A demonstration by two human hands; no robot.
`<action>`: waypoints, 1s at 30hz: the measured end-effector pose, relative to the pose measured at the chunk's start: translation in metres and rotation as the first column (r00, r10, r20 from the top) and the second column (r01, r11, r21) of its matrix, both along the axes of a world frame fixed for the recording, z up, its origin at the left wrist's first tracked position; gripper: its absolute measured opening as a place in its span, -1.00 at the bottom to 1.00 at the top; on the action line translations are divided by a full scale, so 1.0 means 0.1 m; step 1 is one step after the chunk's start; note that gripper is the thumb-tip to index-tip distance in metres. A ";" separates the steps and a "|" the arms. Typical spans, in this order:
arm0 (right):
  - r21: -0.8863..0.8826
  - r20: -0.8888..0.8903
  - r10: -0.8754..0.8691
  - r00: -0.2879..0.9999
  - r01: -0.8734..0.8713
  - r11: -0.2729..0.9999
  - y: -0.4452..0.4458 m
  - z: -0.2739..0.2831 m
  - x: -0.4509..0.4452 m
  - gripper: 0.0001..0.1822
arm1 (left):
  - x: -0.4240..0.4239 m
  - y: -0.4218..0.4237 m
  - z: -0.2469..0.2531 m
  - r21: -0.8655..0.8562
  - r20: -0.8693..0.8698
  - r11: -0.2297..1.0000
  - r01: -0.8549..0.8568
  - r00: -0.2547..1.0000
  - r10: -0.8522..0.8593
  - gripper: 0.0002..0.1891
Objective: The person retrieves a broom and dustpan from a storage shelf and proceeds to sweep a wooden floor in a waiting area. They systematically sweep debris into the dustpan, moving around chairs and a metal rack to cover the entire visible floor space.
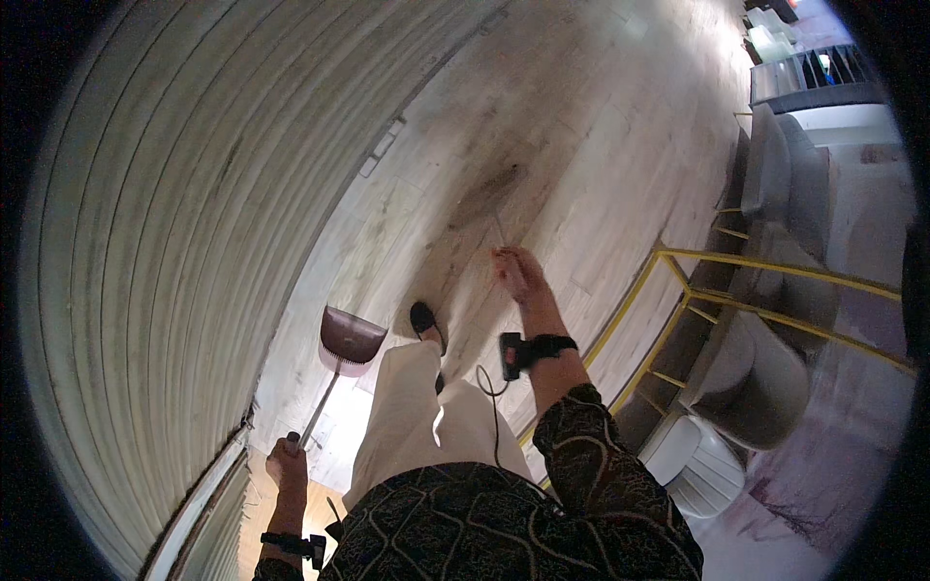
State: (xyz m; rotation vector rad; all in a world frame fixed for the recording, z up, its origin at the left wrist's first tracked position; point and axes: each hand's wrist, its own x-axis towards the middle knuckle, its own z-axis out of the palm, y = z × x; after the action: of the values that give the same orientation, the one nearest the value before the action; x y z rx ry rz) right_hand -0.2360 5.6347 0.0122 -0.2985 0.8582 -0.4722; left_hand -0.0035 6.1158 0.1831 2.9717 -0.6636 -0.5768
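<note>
At the lower left my left hand (pixel 288 462) is closed around the handle of a long-handled dustpan (pixel 352 335). Its dark pan, with a toothed edge, is low over or on the wood-look floor beside the ribbed wall. My right hand (pixel 519 273) is in front of me near the middle, its fingers curled around a thin stick handle. That handle leads up to a dark, blurred shape on the floor, apparently a broom head (pixel 483 197). Both wrists wear black straps with small devices; a cable hangs from the right one.
A ribbed wall or shutter (pixel 182 218) curves along the left. To the right stand a yellow metal frame (pixel 657 253), grey chairs (pixel 755 378) and a white ribbed seat (pixel 701 465). Farther off at the upper right is a dark slatted crate (pixel 814 76). My dark shoe (pixel 423 317) rests on the floor.
</note>
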 end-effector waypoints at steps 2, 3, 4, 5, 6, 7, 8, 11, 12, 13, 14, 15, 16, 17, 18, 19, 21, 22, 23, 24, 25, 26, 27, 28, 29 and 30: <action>-0.150 -0.053 0.034 0.998 -0.042 0.988 -0.09 0.07 -0.41 -0.88 | -0.03 -0.01 0.01 0.001 0.004 1.000 -0.001 1.000 0.001 -0.90; -0.232 -0.077 0.028 0.997 -0.046 0.972 0.05 0.21 -0.58 -0.87 | -0.04 0.04 0.02 -0.001 0.007 1.000 -0.015 1.000 0.015 -0.91; -0.143 -0.269 -0.013 0.963 -0.026 0.989 0.19 0.70 -0.50 -0.86 | -0.06 0.14 0.06 0.005 0.020 0.999 -0.039 0.999 0.039 -0.91; -0.107 -0.355 -0.050 0.933 0.013 0.994 0.29 1.03 -0.62 -0.86 | -0.06 0.15 0.06 -0.011 0.016 0.999 -0.042 0.999 0.042 -0.91; -0.061 -0.431 -0.069 0.900 0.047 0.997 0.41 1.31 -0.68 -0.85 | -0.06 0.22 0.05 0.077 0.100 0.997 0.030 0.994 -0.037 -0.89; -0.046 -0.401 -0.092 0.911 0.081 0.996 0.50 1.31 -0.99 -0.84 | -0.03 0.25 -0.01 0.073 0.123 0.997 0.030 0.992 -0.039 -0.89; 0.035 -0.443 -0.066 0.894 0.091 0.995 0.57 1.19 -1.35 -0.84 | -0.01 0.28 -0.09 0.070 0.142 0.997 0.036 0.989 -0.045 -0.89; 0.149 -0.569 -0.013 0.822 0.119 0.982 0.90 0.93 -2.14 -0.82 | 0.09 0.24 -0.09 0.075 0.092 0.980 0.184 0.977 -0.191 -0.88; 0.204 -0.569 -0.003 0.823 0.144 0.968 1.00 0.86 -2.35 -0.82 | 0.08 0.18 -0.06 0.054 0.105 0.993 0.106 0.988 -0.111 -0.86; 0.340 -0.482 -0.012 0.876 0.200 0.919 1.06 0.76 -2.61 -0.82 | 0.05 0.11 -0.05 0.029 0.112 0.999 0.031 0.993 -0.034 -0.85; 0.474 -0.388 -0.038 0.921 0.234 0.849 1.09 0.69 -2.78 -0.81 | 0.06 0.12 -0.05 0.016 0.097 0.998 0.052 0.994 -0.054 -0.84; 0.510 -0.413 -0.034 0.910 0.262 0.819 1.11 0.65 -2.85 -0.79 | 0.07 0.18 -0.05 0.006 0.087 0.997 0.074 0.993 -0.075 -0.83; 0.547 -0.437 -0.028 0.899 0.289 0.786 1.15 0.61 -2.91 -0.76 | 0.08 0.20 -0.03 0.000 0.077 0.995 0.096 0.992 -0.095 -0.82; 0.581 -0.459 -0.018 0.888 0.316 0.750 1.18 0.57 -2.96 -0.72 | 0.10 0.21 -0.02 -0.017 0.062 0.999 0.047 0.997 -0.046 -0.82; 0.595 -0.418 -0.096 0.903 0.352 0.722 1.22 0.52 -2.97 -0.72 | 0.12 0.19 0.02 -0.027 0.055 1.000 -0.004 0.998 0.005 -0.82; 0.515 -0.446 -0.173 0.878 0.410 0.753 1.25 0.49 -2.97 -0.72 | 0.14 0.19 0.06 -0.036 0.048 0.998 -0.057 0.997 0.058 -0.82; 0.353 -0.472 -0.321 0.821 0.510 0.784 1.28 0.39 -2.85 -0.71 | 0.18 0.26 0.00 -0.108 0.121 0.994 -0.010 0.992 0.023 -0.78; 0.507 -0.459 -0.363 0.810 0.575 0.642 1.20 0.18 -2.97 -0.70 | 0.22 0.19 -0.05 -0.147 0.075 0.989 -0.032 0.996 0.043 -0.77; 0.588 -0.285 -0.418 0.863 0.502 0.634 1.10 -0.03 -2.98 -0.76 | 0.26 0.15 -0.08 -0.180 0.042 0.982 -0.060 0.997 0.068 -0.76; 0.658 -0.102 -0.466 0.879 0.411 0.631 0.98 -0.18 -2.93 -0.81 | 0.29 0.11 -0.05 -0.174 0.014 0.983 -0.055 0.998 0.058 -0.76; 0.588 -0.201 -0.416 0.887 0.448 0.673 0.81 -0.28 -2.70 -0.76 | 0.32 0.09 0.00 -0.163 -0.007 0.985 -0.050 0.999 0.050 -0.76; 0.500 -0.313 -0.378 0.871 0.490 0.714 0.64 -0.33 -2.50 -0.68 | 0.27 -0.17 0.10 -0.125 0.022 0.992 -0.007 1.000 0.010 -0.76; 0.550 -0.192 -0.316 0.929 0.368 0.750 0.43 -0.38 -2.40 -0.70 | 0.21 -0.43 0.20 -0.092 0.046 0.995 0.029 0.999 -0.025 -0.77; 0.574 -0.060 -0.239 0.969 0.230 0.786 0.22 -0.42 -2.28 -0.72 | 0.17 -0.61 0.27 -0.103 0.096 0.987 0.125 0.989 -0.115 -0.76; 0.483 -0.160 -0.336 0.928 0.370 0.794 0.09 -0.48 -2.16 -0.77 | 0.14 -0.72 0.29 -0.084 0.091 0.991 0.108 0.991 -0.100 -0.76; 0.550 -0.167 -0.292 0.942 0.334 0.765 -0.14 -0.41 -1.95 -0.81 | 0.11 -0.80 0.34 -0.055 0.098 0.995 0.087 0.992 -0.081 -0.76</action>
State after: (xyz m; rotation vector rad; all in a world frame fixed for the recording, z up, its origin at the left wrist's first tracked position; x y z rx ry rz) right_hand -0.4314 5.6203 -0.0285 0.4008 1.0861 -0.4904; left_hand 0.0074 6.0361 0.2166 2.9428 -0.8023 -0.4139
